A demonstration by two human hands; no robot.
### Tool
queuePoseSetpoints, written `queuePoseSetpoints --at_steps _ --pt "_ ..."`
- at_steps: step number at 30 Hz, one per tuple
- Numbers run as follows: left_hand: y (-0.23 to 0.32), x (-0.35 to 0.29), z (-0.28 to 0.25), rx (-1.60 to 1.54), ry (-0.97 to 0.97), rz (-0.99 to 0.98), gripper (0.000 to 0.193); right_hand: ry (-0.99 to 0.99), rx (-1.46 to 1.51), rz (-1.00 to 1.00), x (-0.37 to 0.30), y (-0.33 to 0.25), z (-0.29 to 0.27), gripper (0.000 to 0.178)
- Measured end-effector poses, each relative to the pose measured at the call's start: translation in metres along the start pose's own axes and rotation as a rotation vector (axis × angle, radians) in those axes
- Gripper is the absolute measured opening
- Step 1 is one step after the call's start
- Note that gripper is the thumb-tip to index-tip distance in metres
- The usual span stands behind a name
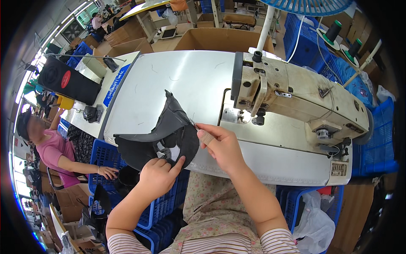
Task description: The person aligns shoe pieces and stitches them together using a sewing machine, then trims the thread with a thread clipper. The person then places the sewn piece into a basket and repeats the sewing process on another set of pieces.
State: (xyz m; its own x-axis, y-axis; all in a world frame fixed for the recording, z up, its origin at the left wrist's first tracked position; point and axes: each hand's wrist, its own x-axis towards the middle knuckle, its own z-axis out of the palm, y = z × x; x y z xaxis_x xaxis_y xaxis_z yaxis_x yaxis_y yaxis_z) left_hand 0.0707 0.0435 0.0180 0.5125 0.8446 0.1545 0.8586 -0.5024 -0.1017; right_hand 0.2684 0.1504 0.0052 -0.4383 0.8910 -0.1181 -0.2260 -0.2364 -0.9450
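Note:
A black fabric piece that looks like an unfinished cap (146,146) lies over the front edge of the white sewing table (190,70). One panel of it points up to a narrow tip, and a grey-white patch shows inside its curved part. My left hand (158,178) grips its near edge, fingers curled on top and the index finger stretched along the cloth. At its right edge, the thumb and finger of my right hand (218,146) are pinched together, with a tan strip wrapped round a finger. Thin thread ends stick out there; what the pinch holds is too small to tell.
A sewing machine (296,93) stands on the right, its needle area beside the cap. Blue crates (105,154) are below the table at left and right. At left a person (57,148) reaches toward a crate. Thread cones (332,31) stand at the back right.

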Motion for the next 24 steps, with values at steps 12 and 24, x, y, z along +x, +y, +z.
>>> queuePoseSetpoints --at_steps 12,24 --pt "0.001 -0.002 0.000 0.025 0.006 -0.006 0.049 0.192 -0.695 -0.686 -0.009 0.006 0.003 0.032" --pt "0.008 -0.003 -0.002 0.079 0.007 -0.080 0.049 0.242 -0.722 -0.908 -0.010 -0.009 0.004 0.036"
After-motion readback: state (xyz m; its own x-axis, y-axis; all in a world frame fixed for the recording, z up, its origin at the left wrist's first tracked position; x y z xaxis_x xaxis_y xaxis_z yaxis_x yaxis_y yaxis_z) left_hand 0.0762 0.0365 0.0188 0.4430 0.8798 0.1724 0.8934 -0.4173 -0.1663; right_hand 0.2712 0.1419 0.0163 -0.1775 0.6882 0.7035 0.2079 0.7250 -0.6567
